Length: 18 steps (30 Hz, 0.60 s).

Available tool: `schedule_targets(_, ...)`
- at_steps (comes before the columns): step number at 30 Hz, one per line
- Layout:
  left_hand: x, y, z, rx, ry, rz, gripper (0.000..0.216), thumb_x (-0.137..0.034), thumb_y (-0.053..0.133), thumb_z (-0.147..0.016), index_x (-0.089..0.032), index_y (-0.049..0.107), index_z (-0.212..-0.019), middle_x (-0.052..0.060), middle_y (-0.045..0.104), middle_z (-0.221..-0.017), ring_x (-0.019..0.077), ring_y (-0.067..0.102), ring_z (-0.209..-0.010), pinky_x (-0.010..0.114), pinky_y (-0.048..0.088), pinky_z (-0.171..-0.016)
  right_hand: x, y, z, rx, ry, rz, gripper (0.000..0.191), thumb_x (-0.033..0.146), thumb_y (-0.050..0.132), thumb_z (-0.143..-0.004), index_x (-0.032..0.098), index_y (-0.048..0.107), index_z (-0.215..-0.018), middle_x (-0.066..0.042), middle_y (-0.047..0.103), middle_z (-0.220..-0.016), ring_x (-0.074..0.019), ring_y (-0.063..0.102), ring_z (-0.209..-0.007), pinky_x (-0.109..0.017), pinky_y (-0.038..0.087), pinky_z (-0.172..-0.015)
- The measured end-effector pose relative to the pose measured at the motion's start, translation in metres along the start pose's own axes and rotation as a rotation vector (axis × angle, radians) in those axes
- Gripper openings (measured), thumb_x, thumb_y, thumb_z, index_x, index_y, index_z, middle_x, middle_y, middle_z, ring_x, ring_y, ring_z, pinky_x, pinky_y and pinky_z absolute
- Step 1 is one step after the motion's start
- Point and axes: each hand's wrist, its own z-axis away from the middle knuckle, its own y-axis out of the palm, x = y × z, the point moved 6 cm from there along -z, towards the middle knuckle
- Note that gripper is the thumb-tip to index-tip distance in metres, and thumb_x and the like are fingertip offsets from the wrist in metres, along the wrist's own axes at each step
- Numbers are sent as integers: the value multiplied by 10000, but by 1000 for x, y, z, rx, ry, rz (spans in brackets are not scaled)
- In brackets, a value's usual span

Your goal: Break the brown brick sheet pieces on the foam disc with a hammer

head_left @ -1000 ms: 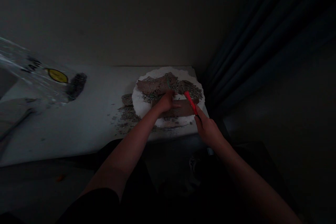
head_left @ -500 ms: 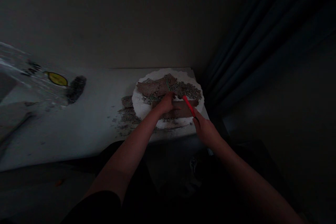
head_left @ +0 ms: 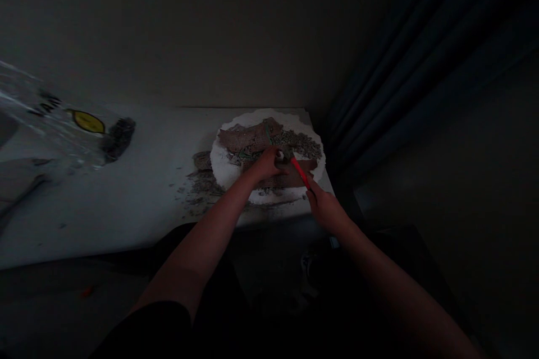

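Observation:
A round white board (head_left: 269,197) with a ragged edge carries brown, rough-textured pieces (head_left: 244,139) and a patch of small grey-brown bits (head_left: 303,143). My left hand (head_left: 268,162) reaches over the board's middle, thumb and fingers curled around a small pale spot by the fingertips; what they grip is too dark to make out. My right hand (head_left: 324,202) is closed around the red handle of a tool (head_left: 300,172). Its grey, hammer-like head lies close to my left fingertips, above a flat brown strip (head_left: 282,179).
Brown pieces and crumbs (head_left: 204,182) lie on the white table (head_left: 147,202) left of the board. Farther left is a clear plastic bag (head_left: 63,123) with a yellow label and dark contents. A dark curtain (head_left: 379,78) hangs at the right, beyond the table's edge.
The tool's head has shifted slightly left, closer to my left fingertips. My left hand stays over the same part of the board. The whole view has moved a little.

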Motion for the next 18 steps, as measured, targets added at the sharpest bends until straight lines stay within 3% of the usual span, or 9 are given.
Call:
schedule_targets(9,-1,-1,0,4,2,28,666,-303,915,-541,-144,611,-1111,118,651,-1143,264,627,-1040,367,506,-919,6,2,2,18,13,-10,596,306,345,-1038,192,253,-1615,-141,770,-971,-276,727,-830,-358,503,-744)
schedule_targets(13,-4,-2,1,-8,38,8,729,-274,900,-552,-141,577,-1193,128,637,-1209,279,619,-1103,386,506,-954,-2,-1,-3,-26,2,-43,589,301,366,-1030,208,285,-1606,-140,764,-1062,-283,729,-886,-379,524,-808)
schedule_targets(16,-5,-23,5,-78,54,39,641,-327,837,-679,-169,544,-1227,108,647,-1204,250,633,-1090,380,512,-945,-16,-9,-10,-116,-36,-132,573,307,384,-1019,198,350,-1581,-141,739,-1169,-287,719,-995,-382,528,-887)
schedule_targets(18,0,-55,15,-201,34,56,552,-385,769,-777,-188,524,-1231,82,664,-1150,218,649,-1031,360,527,-903,-28,-14,-15,-165,-85,-208,568,309,393,-1010,182,385,-1564,-143,708,-1251,-284,701,-1070,-381,527,-928)
